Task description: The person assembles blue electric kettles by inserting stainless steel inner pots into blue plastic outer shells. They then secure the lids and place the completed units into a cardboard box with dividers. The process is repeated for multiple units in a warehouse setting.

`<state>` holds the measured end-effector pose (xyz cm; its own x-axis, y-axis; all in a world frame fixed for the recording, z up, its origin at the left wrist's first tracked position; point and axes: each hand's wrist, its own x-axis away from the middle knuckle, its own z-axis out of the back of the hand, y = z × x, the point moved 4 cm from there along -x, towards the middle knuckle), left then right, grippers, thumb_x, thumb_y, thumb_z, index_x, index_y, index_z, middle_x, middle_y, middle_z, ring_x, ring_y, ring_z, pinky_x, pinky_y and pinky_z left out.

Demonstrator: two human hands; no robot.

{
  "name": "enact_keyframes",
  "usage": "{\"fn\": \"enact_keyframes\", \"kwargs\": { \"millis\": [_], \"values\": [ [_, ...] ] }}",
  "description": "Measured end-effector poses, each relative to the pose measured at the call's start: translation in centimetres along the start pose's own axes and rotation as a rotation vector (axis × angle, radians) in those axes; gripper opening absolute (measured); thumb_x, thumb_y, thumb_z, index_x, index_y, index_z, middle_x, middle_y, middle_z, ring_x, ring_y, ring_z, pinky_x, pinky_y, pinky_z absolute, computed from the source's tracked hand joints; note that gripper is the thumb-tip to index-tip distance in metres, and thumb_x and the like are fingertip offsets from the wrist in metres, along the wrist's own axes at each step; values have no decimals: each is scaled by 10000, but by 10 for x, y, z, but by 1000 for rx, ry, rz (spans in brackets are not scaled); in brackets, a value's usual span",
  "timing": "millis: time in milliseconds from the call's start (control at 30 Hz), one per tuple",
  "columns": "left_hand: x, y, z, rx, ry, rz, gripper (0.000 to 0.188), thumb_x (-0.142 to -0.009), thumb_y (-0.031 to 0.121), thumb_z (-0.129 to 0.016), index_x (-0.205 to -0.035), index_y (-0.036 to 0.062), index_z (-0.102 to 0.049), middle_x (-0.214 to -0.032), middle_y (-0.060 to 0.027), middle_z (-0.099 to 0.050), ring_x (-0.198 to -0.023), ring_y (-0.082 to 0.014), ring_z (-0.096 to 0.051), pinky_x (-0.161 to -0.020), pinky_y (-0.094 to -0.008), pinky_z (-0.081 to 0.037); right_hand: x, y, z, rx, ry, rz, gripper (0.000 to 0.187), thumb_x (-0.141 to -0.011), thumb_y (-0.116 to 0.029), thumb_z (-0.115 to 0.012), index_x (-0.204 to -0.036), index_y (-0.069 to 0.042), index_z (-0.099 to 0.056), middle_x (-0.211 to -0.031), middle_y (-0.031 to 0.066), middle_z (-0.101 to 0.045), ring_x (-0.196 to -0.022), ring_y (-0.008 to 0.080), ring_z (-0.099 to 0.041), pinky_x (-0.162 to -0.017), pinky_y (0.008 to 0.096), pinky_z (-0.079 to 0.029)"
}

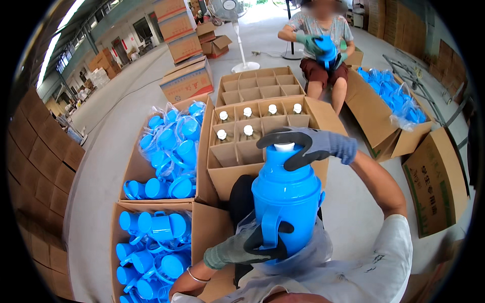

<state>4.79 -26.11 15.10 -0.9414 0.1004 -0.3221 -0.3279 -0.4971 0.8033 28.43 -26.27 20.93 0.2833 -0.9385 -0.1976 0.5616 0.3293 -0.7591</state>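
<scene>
Left hand (246, 247) gloved, fingers wrapped round blue thermos flask (286, 202) low by its handle, right hand (303, 146) curled over its white-stoppered top, divided carton (252, 146) just beyond

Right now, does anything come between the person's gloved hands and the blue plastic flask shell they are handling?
Nothing visible does. The right hand grips the top of the blue plastic flask shell, around its white neck, and the left hand clasps its base by the handle; only the gloves lie between.

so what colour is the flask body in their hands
Bright blue flask, with a white top at the neck; the head view shows it best.
</scene>
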Motion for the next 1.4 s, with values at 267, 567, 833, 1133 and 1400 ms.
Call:
{"fn": "enact_keyframes", "kwargs": {
  "millis": [267, 567, 833, 1133, 1400],
  "values": [
    [21, 30, 57, -971, 195, -1, 502, -752, 392, -691, -1146, 101, -581, -1159, -135, -563, -1071, -311, -547, -974, -446, -411, -7, 11, -18, -231, 76, 178, 482, -775, -271, -728, -1182, -55, -585, -1080, 99, -632, -994, 214, -591, -885, 353, -474],
    [-60, 21, -29, -1298, -409, -783, 358, -787, 263, -512, -1083, 64, -547, -1067, -140, -565, -1001, -290, -545, -939, -489, -423, -35, -20, -53, 7, 172, 72, 380, -778, -287, -690, -1101, -95, -630, -1032, 113, -657, -915, 237, -633, -829, 339, -484],
    [-82, -16, 9, -978, -386, -313, 296, -651, 237, -660, -916, 112, -616, -875, -86, -582, -899, -279, -574, -886, -385, -432, -53, -14, -50, 263, 283, 15, 642, -795, -354, -689, -1315, -71, -441, -1297, 167, -478, -1175, 307, -489, -965, 374, -417],
    [63, -52, 116, -986, 344, 530, 343, -608, 174, -768, -922, 88, -659, -893, -118, -622, -838, -286, -575, -758, -379, -456, 158, 79, -100, -412, 485, -511, 272, -841, -198, -668, -1039, -38, -574, -990, 73, -598, -881, 180, -572, -791, 294, -467],
    [123, -127, 11, 765, 1126, 808, 289, -791, 56, -638, -1078, 26, -617, -942, -101, -634, -969, -209, -602, -858, -304, -496, 91, 78, -9, -282, 767, -67, 471, -934, -166, -496, -1369, -32, -375, -1309, 111, -464, -1220, 194, -433, -1053, 332, -335]
  ]
}}
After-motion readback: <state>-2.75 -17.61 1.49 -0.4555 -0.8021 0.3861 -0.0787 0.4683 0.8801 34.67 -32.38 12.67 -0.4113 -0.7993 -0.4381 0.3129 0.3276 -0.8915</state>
